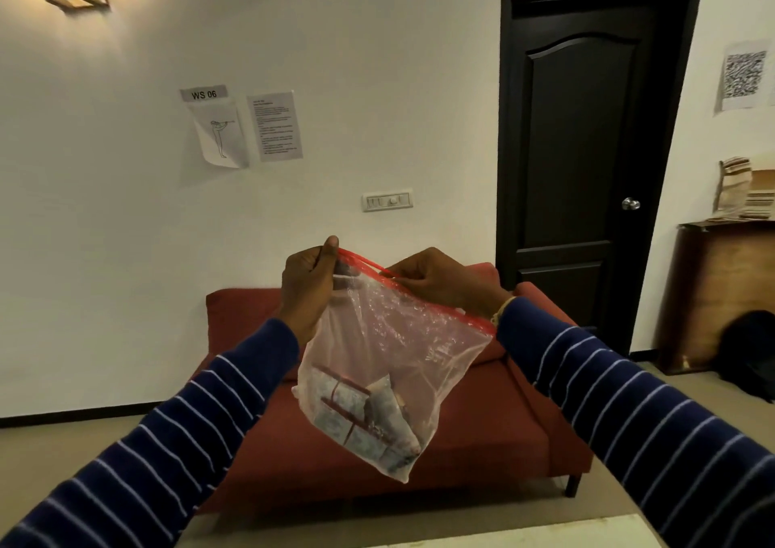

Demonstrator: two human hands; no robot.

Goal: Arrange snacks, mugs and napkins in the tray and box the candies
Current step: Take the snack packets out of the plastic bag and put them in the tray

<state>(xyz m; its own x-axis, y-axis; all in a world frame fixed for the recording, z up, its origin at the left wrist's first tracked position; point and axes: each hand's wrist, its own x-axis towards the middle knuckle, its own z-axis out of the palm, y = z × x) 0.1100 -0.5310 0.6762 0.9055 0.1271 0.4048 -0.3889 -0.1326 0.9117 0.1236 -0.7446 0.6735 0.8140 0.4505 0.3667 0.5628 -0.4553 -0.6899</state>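
Observation:
I hold a clear plastic zip bag [390, 337] with a red seal strip up in the air in front of me. Several wrapped candies [365, 417] lie bunched at its bottom corner. My left hand [308, 283] pinches the left end of the red strip between thumb and fingers. My right hand [440, 281] pinches the strip further right, and the two sides of the strip gape a little between the hands. No tray, mugs, napkins or box are in view.
A red sofa [482, 434] stands behind the bag against the white wall. A dark door [587, 149] is at the right, with a wooden cabinet [721, 295] beside it. A pale table edge [545, 535] shows at the bottom.

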